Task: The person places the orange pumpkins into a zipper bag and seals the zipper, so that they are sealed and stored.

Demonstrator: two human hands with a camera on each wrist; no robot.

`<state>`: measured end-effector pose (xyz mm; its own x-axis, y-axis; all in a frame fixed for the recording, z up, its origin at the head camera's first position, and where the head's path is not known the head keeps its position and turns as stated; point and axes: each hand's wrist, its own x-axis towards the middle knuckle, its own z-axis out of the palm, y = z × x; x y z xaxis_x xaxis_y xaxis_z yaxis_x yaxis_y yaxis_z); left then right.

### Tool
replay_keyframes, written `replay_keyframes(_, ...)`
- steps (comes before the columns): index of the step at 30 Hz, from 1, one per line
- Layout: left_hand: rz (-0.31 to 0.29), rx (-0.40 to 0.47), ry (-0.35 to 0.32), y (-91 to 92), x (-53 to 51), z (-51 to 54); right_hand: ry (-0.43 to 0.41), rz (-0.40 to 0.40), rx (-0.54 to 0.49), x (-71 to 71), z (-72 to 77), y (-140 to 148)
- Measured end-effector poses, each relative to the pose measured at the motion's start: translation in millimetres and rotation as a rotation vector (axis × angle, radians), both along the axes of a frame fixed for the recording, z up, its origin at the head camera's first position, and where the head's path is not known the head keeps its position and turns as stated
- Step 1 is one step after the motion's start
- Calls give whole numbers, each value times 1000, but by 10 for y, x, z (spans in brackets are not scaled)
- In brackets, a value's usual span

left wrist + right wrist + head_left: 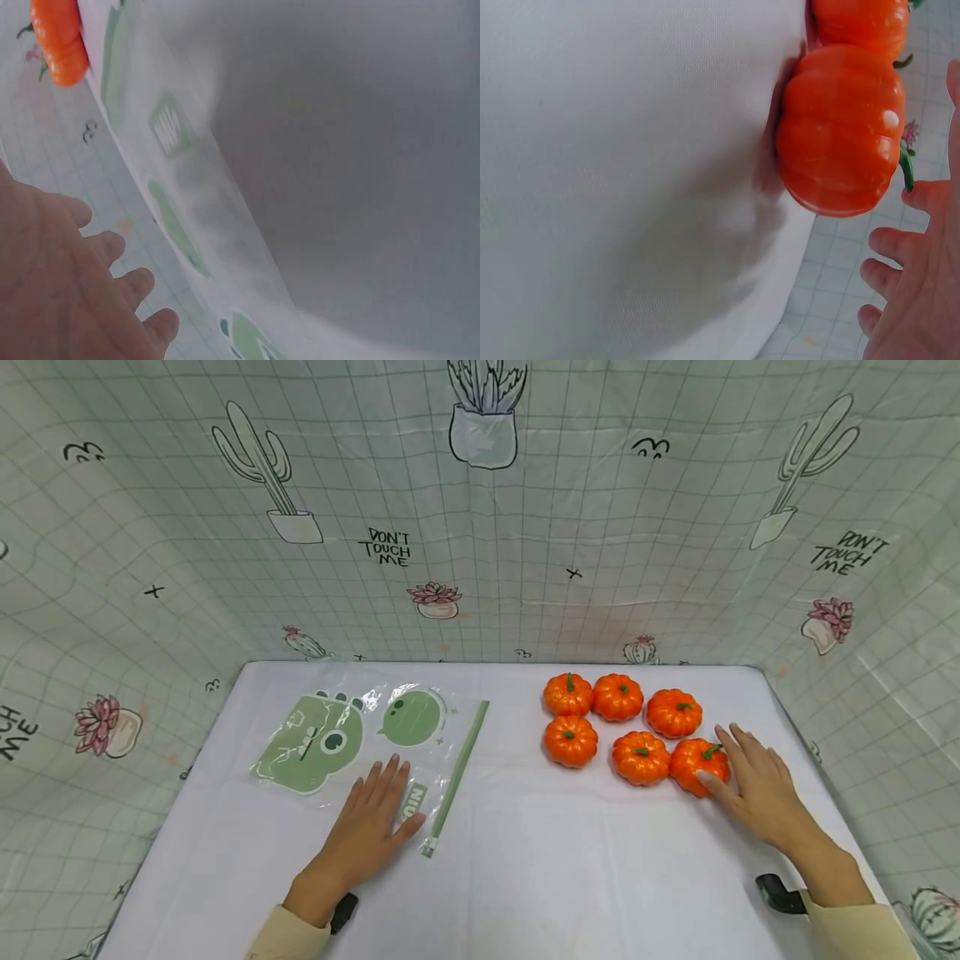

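Held the left hand [372, 820] on the left, palm down, pointing far with fingers straight and thumb out rightward! Over on the right, had the right hand [761, 795] slanted far-left, fingers relaxed, thumb spread!

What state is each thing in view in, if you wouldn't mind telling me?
Bag: lying flat; whether sealed, I cannot tell.
Pumpkins: six, all sitting stem-up.
Left hand: fingers straight, over the bag, holding nothing.
Right hand: fingers apart, at the rightmost pumpkin, holding nothing.
Backdrop: hanging, slightly rippled.
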<state>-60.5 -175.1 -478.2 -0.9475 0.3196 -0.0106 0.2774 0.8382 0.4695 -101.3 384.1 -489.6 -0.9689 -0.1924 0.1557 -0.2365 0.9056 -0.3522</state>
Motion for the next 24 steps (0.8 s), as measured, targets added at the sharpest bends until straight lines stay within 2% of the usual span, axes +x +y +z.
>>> replay_keyframes(6,-22,3,-35,131,59,3,-13,10,5,-6,-5,-53)
replay_keyframes(13,-66,-45,-72,260,109,-1,-17,13,-4,4,-6,-97)
replay_keyframes(24,-113,-56,-78,357,210,-114,-2,19,-29,23,-26,-139)
